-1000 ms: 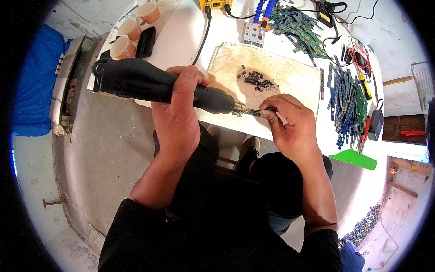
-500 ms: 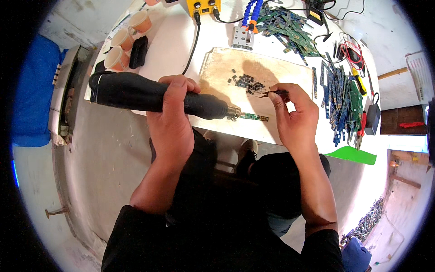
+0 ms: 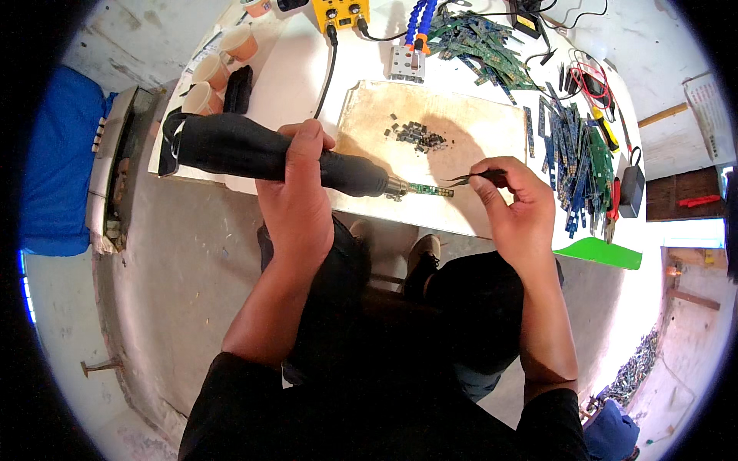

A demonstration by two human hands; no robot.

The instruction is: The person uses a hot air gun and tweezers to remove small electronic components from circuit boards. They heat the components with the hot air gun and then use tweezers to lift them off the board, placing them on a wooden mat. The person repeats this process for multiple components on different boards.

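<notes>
My left hand [image 3: 298,201] is wrapped round the black body of a hot air gun [image 3: 223,147]. Its brass-coloured nozzle points right, over one end of a narrow green circuit board strip [image 3: 437,190] lying near the table's front edge. Dark tweezers [image 3: 486,177] are pinched in my right hand [image 3: 523,219]. Their tips are close to the strip's right end; whether they touch it I cannot tell. Beyond the strip, a small heap of black chips [image 3: 419,138] lies on a tan board [image 3: 492,127].
Heaps of circuit board strips lie at the back [image 3: 480,50] and right [image 3: 573,161]. Pliers [image 3: 613,211] with red handles rest beside the right heap. A yellow control box [image 3: 342,14], cable [image 3: 330,77] and metal block [image 3: 407,63] stand behind; plastic cups [image 3: 238,44] stand at left.
My right hand has moved right and nearer to me, bringing the tweezers from the chip heap to the strip's right end. The hot air gun stays over the strip.
</notes>
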